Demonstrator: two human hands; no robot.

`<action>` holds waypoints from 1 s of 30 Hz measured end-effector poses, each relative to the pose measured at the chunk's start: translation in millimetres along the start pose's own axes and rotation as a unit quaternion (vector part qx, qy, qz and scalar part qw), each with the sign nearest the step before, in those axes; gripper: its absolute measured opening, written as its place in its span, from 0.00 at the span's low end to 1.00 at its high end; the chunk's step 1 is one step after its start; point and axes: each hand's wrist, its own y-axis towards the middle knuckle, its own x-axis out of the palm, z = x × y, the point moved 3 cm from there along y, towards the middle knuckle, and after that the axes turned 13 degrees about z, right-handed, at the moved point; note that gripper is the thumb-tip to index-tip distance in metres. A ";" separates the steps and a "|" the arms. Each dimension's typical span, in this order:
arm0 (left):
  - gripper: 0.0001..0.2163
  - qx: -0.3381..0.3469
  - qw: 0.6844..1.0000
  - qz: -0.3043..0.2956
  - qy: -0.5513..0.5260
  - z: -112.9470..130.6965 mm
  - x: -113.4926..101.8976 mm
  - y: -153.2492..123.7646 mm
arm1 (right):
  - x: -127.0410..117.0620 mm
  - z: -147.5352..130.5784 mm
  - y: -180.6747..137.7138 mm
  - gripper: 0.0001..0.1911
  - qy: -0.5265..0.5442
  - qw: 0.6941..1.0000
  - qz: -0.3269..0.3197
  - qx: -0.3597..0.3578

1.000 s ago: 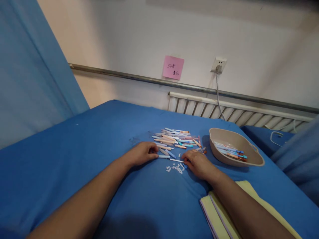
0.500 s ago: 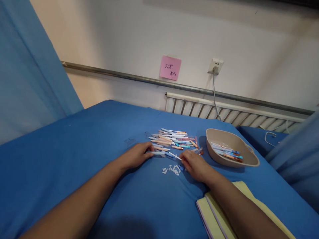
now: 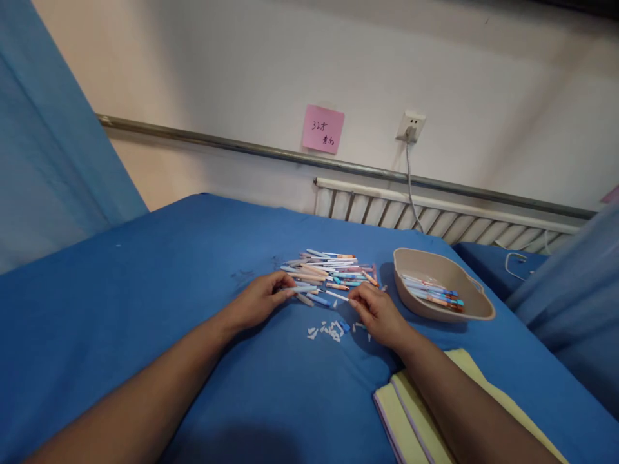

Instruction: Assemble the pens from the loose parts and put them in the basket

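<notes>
Over the blue sheet, my left hand point(image 3: 264, 298) is closed around the rear of a pale blue pen barrel point(image 3: 304, 289). Between the fingertips of my right hand point(image 3: 380, 314) is a thin white pen refill point(image 3: 337, 296), its dark tip pointing at the barrel's front end. Tip and barrel look very close; whether they touch I cannot tell. Just below lies a loose blue barrel point(image 3: 319, 300). Behind the hands spreads a pile of pens and pen parts point(image 3: 314, 270). Nearer me are several small white tips point(image 3: 331, 332) and a blue piece point(image 3: 344, 326).
To the right stands a beige basin point(image 3: 476, 303) with several pens point(image 3: 432, 291) in it. A folded yellow cloth point(image 3: 411, 419) lies under my right forearm. Beyond the blue sheet point(image 3: 193, 258) are a radiator point(image 3: 382, 209) and a wall rail point(image 3: 232, 145).
The refill in my right hand has come into line with the front end of the barrel in my left. More of the small white pieces beside my right hand now show. The view has shifted slightly right.
</notes>
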 end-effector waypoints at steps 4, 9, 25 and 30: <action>0.09 0.004 1.000 -0.004 0.006 -1.0 0.5 -0.8 | -0.5 -1.6 -0.2 0.05 0.003 1.000 0.002 -0.006; 0.09 0.011 1.000 -0.006 0.013 -0.7 2.6 -2.9 | -0.2 -3.2 0.2 0.06 0.010 1.000 -0.002 -0.008; 0.08 0.040 0.995 0.018 -0.094 43.4 39.0 -25.0 | 15.4 -34.4 -8.7 0.13 0.064 0.992 0.016 0.109; 0.09 0.027 0.995 0.000 -0.099 36.7 38.2 -24.0 | 20.6 -28.9 -12.0 0.13 0.112 0.985 -0.002 0.130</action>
